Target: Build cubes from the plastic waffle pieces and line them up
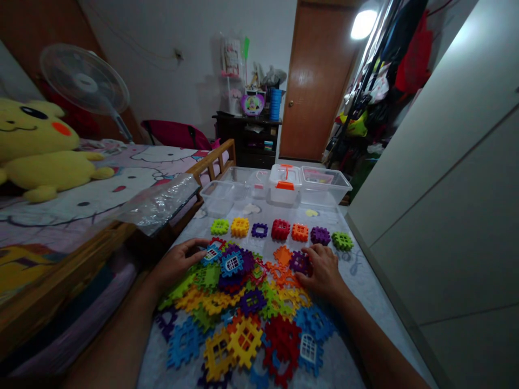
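Observation:
A loose heap of colourful plastic interlocking tiles, several with window cut-outs, covers the near half of the table. At the heap's left edge is my left hand point(185, 260), its fingers and thumb closed at the edge of a blue tile point(211, 254) with a white window. Another blue window tile point(232, 263) lies just right of it, on top of purple ones. My right hand point(323, 268) has its thumb and fingers around a purple window tile point(299, 262), beside orange tiles point(283, 256). Yellow tiles point(245, 341) and red tiles point(283, 341) lie nearer to me.
Beyond the heap runs a row of tiles sorted by colour, including a red stack point(280, 229) and a green stack point(343, 241). Clear plastic bins point(324, 186) and a lidded box with orange clasps point(285, 186) stand behind. A wooden bed rail point(213, 162) borders the left; a white cabinet point(454, 205) the right.

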`<state>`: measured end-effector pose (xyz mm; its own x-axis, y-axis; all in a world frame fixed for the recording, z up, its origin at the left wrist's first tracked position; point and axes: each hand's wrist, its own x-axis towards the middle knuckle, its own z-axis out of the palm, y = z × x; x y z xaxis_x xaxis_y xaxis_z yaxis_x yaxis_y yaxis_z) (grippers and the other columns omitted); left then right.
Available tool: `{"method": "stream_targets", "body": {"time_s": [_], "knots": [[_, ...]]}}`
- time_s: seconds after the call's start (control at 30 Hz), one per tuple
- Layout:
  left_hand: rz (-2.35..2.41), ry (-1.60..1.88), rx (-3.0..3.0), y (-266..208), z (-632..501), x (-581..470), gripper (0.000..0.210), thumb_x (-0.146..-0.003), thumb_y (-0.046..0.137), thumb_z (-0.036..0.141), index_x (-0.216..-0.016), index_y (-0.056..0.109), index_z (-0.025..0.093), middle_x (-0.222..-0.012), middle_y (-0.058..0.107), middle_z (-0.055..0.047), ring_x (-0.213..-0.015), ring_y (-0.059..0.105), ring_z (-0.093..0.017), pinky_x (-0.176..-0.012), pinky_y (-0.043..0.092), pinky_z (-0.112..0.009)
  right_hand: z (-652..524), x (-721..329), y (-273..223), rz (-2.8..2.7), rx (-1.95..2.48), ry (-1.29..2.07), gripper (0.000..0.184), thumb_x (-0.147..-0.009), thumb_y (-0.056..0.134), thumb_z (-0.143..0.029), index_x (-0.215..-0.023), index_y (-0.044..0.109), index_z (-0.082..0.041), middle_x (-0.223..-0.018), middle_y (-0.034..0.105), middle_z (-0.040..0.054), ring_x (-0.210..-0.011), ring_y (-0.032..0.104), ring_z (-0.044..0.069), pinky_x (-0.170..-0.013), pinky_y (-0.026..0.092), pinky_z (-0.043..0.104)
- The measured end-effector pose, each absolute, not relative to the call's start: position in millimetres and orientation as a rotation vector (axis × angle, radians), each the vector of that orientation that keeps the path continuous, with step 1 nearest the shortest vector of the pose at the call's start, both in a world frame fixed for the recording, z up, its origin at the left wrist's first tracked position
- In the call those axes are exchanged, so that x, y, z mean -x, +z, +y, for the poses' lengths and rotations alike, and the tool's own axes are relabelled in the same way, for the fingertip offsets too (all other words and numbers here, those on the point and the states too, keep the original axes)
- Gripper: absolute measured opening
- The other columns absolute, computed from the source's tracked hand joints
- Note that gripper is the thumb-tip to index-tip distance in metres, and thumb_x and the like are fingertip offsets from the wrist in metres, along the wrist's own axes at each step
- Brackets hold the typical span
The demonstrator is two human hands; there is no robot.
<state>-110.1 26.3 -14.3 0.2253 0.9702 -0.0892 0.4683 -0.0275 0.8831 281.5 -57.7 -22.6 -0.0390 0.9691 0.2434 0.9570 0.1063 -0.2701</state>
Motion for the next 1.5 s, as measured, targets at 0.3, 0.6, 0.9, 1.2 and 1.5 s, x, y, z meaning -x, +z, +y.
{"method": "stream_targets", "body": {"time_s": [0.3,0.6,0.9,1.2,1.5], "knots": [[1.339,0.736,-1.632,-16,27,111,0.050,-0.071,0.070,0.056,-0.108,0.069,0.023,-0.108,0.073,-0.004,-0.099,0.068,-0.027,-0.083,0.055,-0.032,-58,-278,-22,-2.035,1.860,0.037,0.050,-0.067,0.071,-0.034,-0.114,0.063,-0.017,-0.110,0.059,0.0116,-0.104,0.049,0.031,-0.089,0.037,0.044],[1.357,0.729,-1.634,-18,29,113,0.055,-0.070,0.070,0.060,-0.109,0.069,0.021,-0.110,0.072,-0.006,-0.101,0.068,-0.029,-0.085,0.056,-0.035,-52,-307,-5,-1.858,1.826,-0.093,0.046,-0.071,0.065,-0.029,-0.116,0.063,-0.018,-0.112,0.062,0.0122,-0.105,0.052,0.031,-0.089,0.040,0.044],[1.357,0.699,-1.635,-21,31,116,0.059,-0.067,0.071,0.062,-0.110,0.069,0.022,-0.109,0.073,-0.007,-0.099,0.068,-0.030,-0.084,0.056,-0.036,-18,-352,19,-1.923,1.972,-0.015,0.047,-0.073,0.066,-0.027,-0.118,0.063,-0.019,-0.122,0.063,0.0120,-0.113,0.051,0.032,-0.092,0.038,0.045],[1.369,0.727,-1.587,-14,28,111,0.059,-0.064,0.073,0.062,-0.106,0.071,0.021,-0.106,0.074,-0.007,-0.095,0.069,-0.030,-0.079,0.058,-0.034,0,-369,13,-1.916,2.036,0.070,0.043,-0.074,0.066,-0.023,-0.117,0.064,-0.021,-0.114,0.067,0.0100,-0.107,0.056,0.028,-0.089,0.041,0.042],[1.390,0.688,-1.609,-14,28,112,0.060,-0.065,0.071,0.064,-0.107,0.071,0.022,-0.106,0.073,-0.006,-0.094,0.069,-0.029,-0.078,0.058,-0.033,-4,-368,15,-1.904,2.051,0.039,0.047,-0.073,0.069,-0.026,-0.119,0.063,-0.020,-0.118,0.065,0.0126,-0.110,0.055,0.032,-0.089,0.042,0.046]]}}
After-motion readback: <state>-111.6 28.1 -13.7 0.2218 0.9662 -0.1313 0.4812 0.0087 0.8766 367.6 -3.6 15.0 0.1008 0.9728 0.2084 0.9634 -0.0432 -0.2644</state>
